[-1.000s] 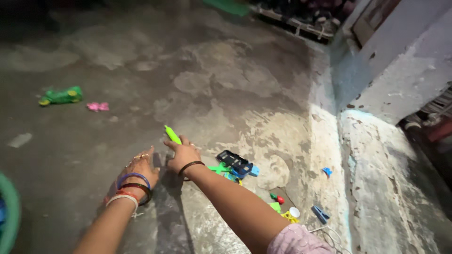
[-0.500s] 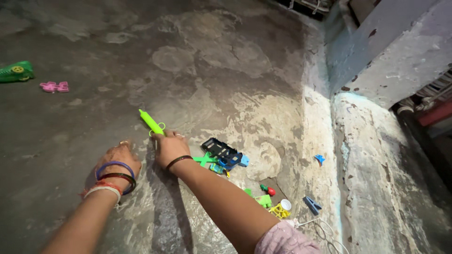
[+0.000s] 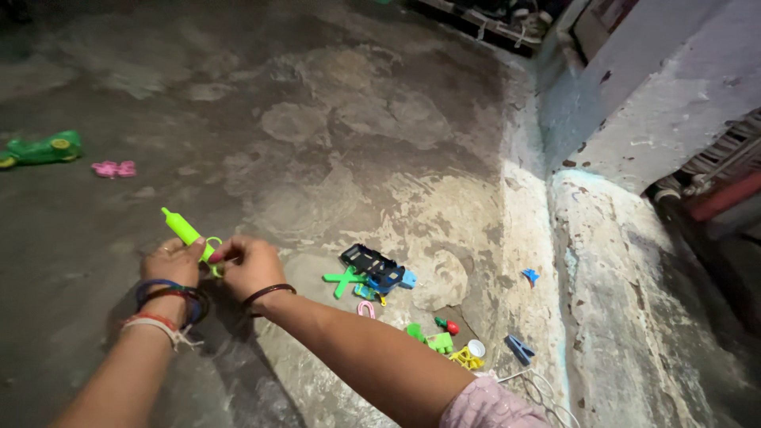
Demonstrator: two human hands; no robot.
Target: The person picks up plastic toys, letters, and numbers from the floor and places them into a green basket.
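Hands meet over the cracked grey concrete floor, and between them sits the bright lime-green plastic toy syringe, tip angled up toward ten o'clock. The right hand pinches the ring-handled end with fingers curled tight; the left hand, bangles stacked at the wrist, closes on the barrel from the other side, though the dim light makes it hard to say how firmly. This reads as the moment of taking the toy into a two-handed hold, just lifted clear of the ground. At three o'clock from the hands lies a scatter of toys: a dark blue plastic car chassis and a green plastic cross piece. Far off at ten o'clock rests a green toy car.
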